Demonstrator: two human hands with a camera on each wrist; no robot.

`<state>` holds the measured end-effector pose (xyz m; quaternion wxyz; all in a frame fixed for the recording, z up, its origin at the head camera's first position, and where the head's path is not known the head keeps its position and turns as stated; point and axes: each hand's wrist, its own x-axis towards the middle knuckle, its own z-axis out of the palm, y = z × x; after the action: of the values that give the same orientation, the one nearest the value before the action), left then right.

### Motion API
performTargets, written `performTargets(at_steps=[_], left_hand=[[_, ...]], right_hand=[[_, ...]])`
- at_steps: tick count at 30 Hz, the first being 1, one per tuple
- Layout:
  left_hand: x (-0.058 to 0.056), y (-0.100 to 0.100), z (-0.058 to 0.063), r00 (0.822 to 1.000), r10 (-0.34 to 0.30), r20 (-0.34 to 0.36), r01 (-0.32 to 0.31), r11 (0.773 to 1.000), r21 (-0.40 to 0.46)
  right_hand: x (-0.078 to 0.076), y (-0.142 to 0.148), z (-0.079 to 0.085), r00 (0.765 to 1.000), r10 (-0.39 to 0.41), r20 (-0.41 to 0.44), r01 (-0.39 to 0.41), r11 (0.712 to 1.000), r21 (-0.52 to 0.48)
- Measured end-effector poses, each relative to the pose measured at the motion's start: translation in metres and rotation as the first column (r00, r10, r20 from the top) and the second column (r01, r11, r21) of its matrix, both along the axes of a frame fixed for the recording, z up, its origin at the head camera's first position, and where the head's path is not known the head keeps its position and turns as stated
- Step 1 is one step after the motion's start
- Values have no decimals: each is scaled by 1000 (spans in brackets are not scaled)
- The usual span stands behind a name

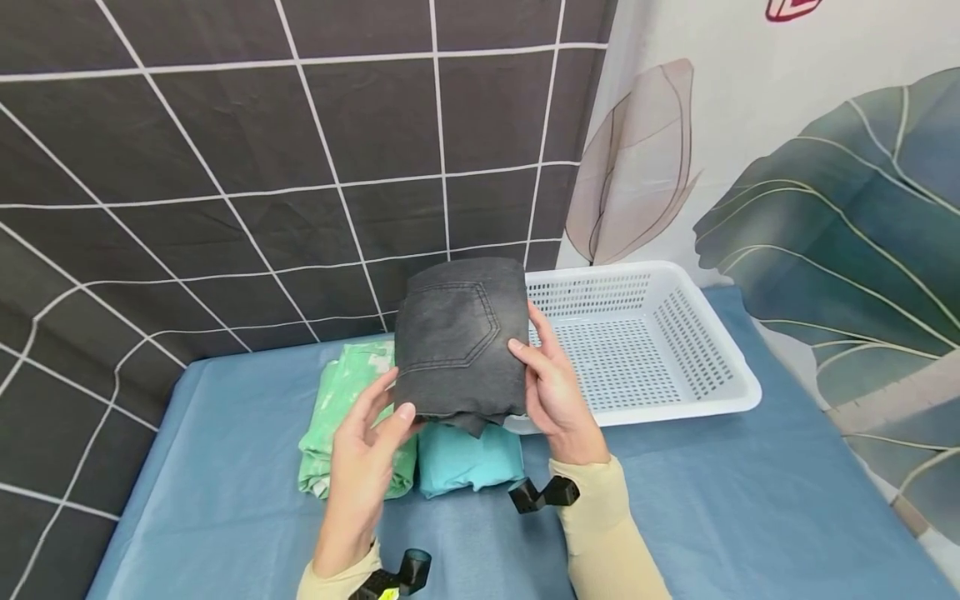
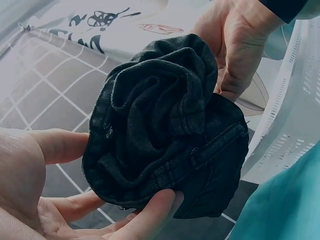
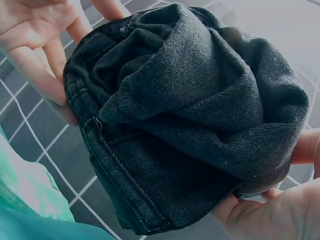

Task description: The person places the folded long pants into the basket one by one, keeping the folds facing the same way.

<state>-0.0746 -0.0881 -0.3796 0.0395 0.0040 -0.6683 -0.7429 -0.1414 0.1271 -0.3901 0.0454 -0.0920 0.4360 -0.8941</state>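
Both hands hold up a folded bundle of dark grey jeans (image 1: 461,333), its back pocket facing the head camera. The left hand (image 1: 367,454) grips the lower left corner, thumb in front. On the right side, the right hand (image 1: 555,387) pinches the edge between thumb and fingers. From the wrist views the end of the jeans (image 2: 150,110) shows rolled layers and a waistband with a belt loop (image 3: 130,175). Below the bundle lie a folded green patterned cloth (image 1: 330,433) and a folded turquoise cloth (image 1: 468,462), both partly covered by the jeans in the head view.
A white perforated plastic basket (image 1: 731,367) stands at the back right, partly behind the jeans and right hand. Everything rests on a blue-covered table (image 1: 225,500). Behind it hang a dark grid-patterned cloth (image 1: 375,117) and a leaf-printed curtain (image 1: 750,125).
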Motion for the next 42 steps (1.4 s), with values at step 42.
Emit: performTargets(at_steps=[42], left_hand=[[-7,52,-1,997,-80,3,81,996,-33]], right_hand=[[1,63,4,972,112,-206,-108,994,31]])
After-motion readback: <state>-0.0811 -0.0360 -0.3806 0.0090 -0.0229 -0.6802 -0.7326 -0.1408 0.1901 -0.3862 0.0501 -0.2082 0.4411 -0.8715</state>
